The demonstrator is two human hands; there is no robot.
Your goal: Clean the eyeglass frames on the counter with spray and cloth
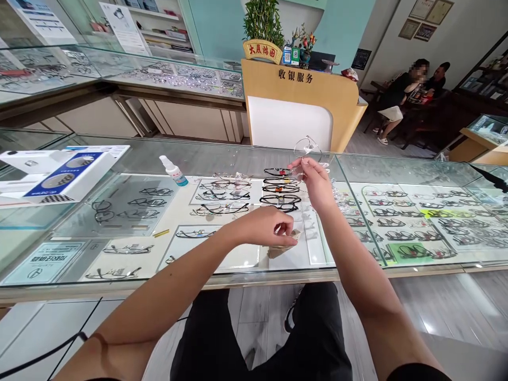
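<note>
My right hand is raised over the glass counter, its fingers pinching a pair of thin-rimmed eyeglasses with clear lenses. My left hand is lower and closer to me, fingers curled down on a beige cloth. Part of that cloth is hidden under the hand. Between the two hands, a column of dark-framed glasses lies in the display. More frames rest to the left of them, seen through the glass.
A spray bottle with a white cap stands on the counter, left of my hands. Farther left sits a white and blue box. Behind is a wooden cashier desk with plants. Two people sit at the back right.
</note>
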